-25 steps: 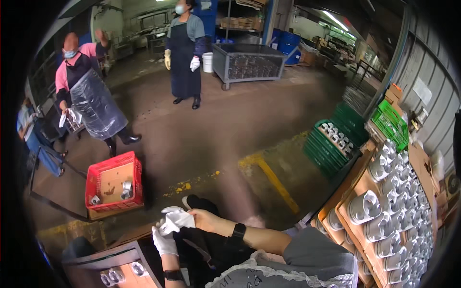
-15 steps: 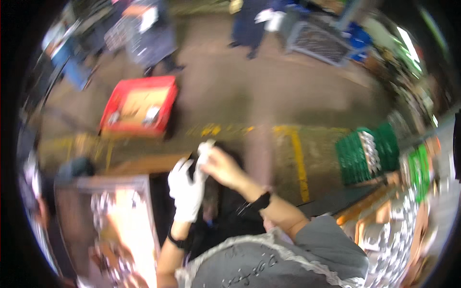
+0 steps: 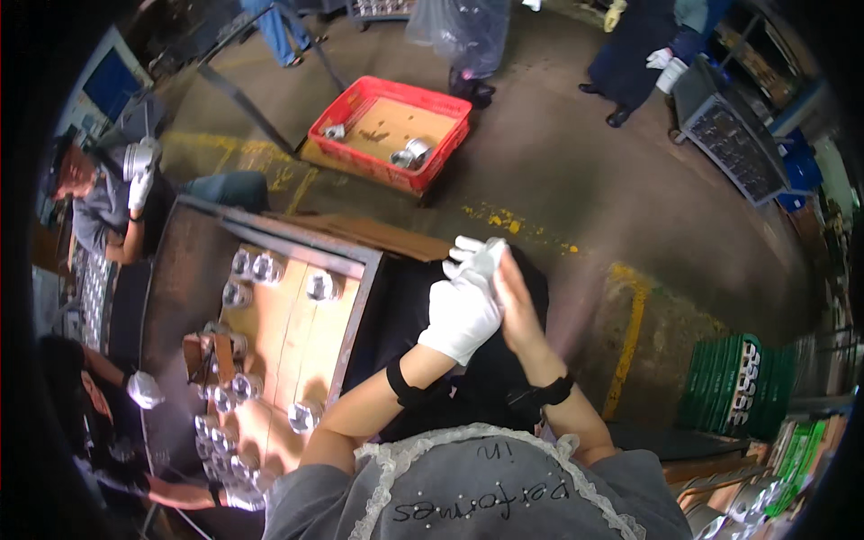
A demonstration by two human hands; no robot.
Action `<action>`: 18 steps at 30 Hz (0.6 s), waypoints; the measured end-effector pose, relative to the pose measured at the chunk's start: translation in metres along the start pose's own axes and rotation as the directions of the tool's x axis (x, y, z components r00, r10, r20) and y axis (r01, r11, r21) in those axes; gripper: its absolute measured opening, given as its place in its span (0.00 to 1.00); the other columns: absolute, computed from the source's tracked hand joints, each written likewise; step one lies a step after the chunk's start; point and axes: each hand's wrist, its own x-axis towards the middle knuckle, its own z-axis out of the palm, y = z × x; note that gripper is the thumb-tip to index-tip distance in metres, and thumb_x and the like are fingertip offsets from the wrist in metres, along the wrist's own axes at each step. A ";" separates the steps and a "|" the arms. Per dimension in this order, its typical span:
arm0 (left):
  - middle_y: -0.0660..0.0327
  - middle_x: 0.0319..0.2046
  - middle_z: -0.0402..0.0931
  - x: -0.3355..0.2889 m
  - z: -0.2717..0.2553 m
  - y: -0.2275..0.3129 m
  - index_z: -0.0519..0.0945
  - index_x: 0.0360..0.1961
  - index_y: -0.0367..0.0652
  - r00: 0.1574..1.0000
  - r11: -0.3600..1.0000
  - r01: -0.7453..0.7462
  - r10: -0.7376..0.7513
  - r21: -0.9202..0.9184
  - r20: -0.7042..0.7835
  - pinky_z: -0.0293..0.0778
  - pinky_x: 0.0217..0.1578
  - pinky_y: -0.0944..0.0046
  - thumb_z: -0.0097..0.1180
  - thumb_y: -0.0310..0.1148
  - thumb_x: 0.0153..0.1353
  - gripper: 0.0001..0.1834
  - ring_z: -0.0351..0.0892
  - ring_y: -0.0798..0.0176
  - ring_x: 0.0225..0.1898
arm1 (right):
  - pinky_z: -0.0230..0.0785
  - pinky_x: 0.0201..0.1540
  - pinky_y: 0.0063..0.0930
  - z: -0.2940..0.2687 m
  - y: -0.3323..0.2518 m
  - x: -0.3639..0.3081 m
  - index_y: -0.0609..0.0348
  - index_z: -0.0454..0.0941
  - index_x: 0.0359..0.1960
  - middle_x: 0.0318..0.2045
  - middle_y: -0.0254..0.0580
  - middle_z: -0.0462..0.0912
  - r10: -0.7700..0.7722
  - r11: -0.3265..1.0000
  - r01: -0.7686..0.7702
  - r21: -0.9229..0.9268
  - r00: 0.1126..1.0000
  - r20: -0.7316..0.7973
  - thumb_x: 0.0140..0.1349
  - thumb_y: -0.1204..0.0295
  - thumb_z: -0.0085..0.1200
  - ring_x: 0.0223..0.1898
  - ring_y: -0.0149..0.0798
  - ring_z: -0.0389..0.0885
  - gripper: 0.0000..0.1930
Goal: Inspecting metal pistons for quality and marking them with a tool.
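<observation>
My left hand [image 3: 461, 310] wears a white glove and has a black band on its wrist. It is raised in front of my chest, over my dark lap. My bare right hand [image 3: 520, 310], with a black watch on its wrist, lies flat against the left one. Its fingers are straight, and their tips disappear behind a loose white glove [image 3: 486, 254] that the left hand grips at the top. Left of my hands stands a work table [image 3: 175, 297] with a wooden board carrying several shiny metal cylinders [image 3: 321, 286].
A red crate [image 3: 360, 160] with a few metal parts sits on the concrete floor ahead. Stacked green crates [image 3: 720, 391] stand at the right and a grey wire cart [image 3: 729, 148] at the far right. A seated person [image 3: 103, 202] and another's gloved hand [image 3: 144, 389] work at the table; others stand behind.
My head has tilted down and left, so the table has come into view and the red crate has shifted up. My hands stayed together, and the loose glove now covers the right fingertips.
</observation>
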 end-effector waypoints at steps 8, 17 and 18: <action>0.61 0.19 0.75 -0.027 0.056 -0.027 0.77 0.24 0.48 0.986 0.998 -0.054 0.050 0.021 0.159 0.65 0.19 0.54 0.52 0.35 0.55 0.06 0.77 0.56 0.20 | 0.53 0.68 0.28 -0.003 0.058 -0.008 0.69 0.65 0.64 0.64 0.45 0.69 0.177 0.972 -0.131 0.195 0.954 -0.240 0.70 0.68 0.47 0.65 0.36 0.65 0.24; 0.57 0.21 0.71 -0.033 0.028 -0.009 0.74 0.34 0.30 0.860 0.528 -0.438 0.482 0.727 0.168 0.64 0.17 0.59 0.51 0.31 0.55 0.12 0.70 0.61 0.17 | 0.64 0.61 0.29 -0.076 0.112 0.023 0.56 0.77 0.54 0.51 0.44 0.80 -0.184 0.676 0.333 -0.657 0.940 0.287 0.64 0.69 0.50 0.59 0.39 0.73 0.17; 0.54 0.23 0.72 -0.073 0.059 -0.032 0.74 0.35 0.29 0.924 0.894 -0.360 0.304 0.266 0.232 0.63 0.18 0.59 0.52 0.32 0.54 0.14 0.70 0.61 0.18 | 0.64 0.60 0.28 -0.064 0.113 0.024 0.54 0.77 0.54 0.49 0.43 0.80 -0.099 0.710 0.314 -0.631 0.931 0.352 0.63 0.69 0.51 0.59 0.39 0.73 0.18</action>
